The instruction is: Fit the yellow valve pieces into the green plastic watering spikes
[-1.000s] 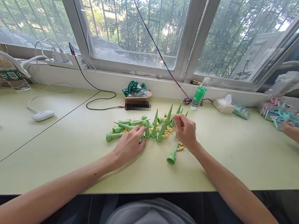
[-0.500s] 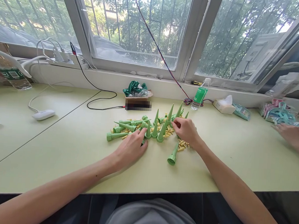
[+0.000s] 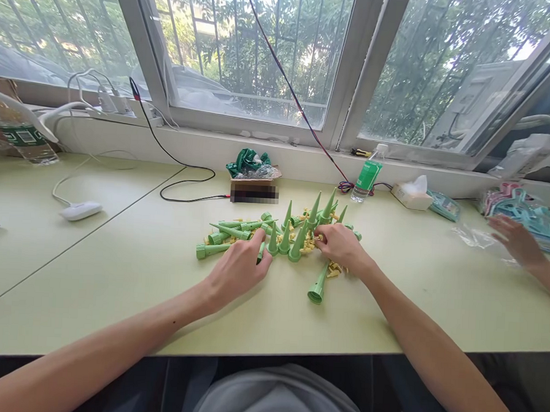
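A heap of light green plastic cone spikes (image 3: 236, 233) lies in the middle of the pale green table (image 3: 151, 285), mixed with several small yellow pieces (image 3: 308, 245). Some cones stand upright (image 3: 296, 244); one lies apart near the front (image 3: 317, 285). My left hand (image 3: 239, 269) rests knuckles-up at the near edge of the heap, fingers curled round a green cone. My right hand (image 3: 342, 246) reaches down into the yellow pieces with its fingers bent in a pinch; what they hold is hidden.
A cardboard box (image 3: 254, 189) with green foil stands behind the heap. A green-labelled bottle (image 3: 367, 174), a tissue pack (image 3: 411, 193) and cables lie by the window. A white mouse (image 3: 80, 210) sits at the left. Another person's hand (image 3: 515, 240) works at the right by turquoise hangers (image 3: 528, 213).
My right hand has dropped from above the upright cones down into the yellow pieces. My left hand barely shifted. The other person's hand moved left over a clear bag.
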Motion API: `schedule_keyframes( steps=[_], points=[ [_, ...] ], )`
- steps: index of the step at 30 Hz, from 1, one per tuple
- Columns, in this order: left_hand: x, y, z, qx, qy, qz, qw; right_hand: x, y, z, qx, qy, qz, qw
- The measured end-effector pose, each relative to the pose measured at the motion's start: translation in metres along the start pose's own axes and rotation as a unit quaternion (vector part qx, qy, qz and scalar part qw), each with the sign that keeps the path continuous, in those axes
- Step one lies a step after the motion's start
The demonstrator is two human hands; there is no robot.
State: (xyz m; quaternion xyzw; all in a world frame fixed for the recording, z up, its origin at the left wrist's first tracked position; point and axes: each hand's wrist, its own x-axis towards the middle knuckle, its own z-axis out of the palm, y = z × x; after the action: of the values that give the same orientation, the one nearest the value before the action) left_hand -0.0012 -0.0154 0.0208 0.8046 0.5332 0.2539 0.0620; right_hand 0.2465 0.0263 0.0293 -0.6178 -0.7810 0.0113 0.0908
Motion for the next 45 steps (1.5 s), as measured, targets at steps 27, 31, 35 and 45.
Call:
schedule_keyframes(
  steps=[27,31,35,45],
  points=[
    [0.005,0.005,-0.014,-0.197,0.187,-0.019,0.962,0.003,-0.003,0.005,-0.035,-0.036,0.000,0.999],
    [0.003,0.005,-0.010,-0.284,0.171,-0.037,0.943,0.002,-0.004,0.004,-0.040,-0.038,0.007,0.998],
    [0.000,0.004,-0.002,-0.307,0.165,-0.002,0.937,0.002,-0.005,0.004,-0.044,-0.036,0.015,0.998],
    [-0.002,0.003,0.007,-0.280,0.122,0.092,0.948,-0.001,-0.006,0.002,-0.040,0.002,0.038,0.998]
  ],
)
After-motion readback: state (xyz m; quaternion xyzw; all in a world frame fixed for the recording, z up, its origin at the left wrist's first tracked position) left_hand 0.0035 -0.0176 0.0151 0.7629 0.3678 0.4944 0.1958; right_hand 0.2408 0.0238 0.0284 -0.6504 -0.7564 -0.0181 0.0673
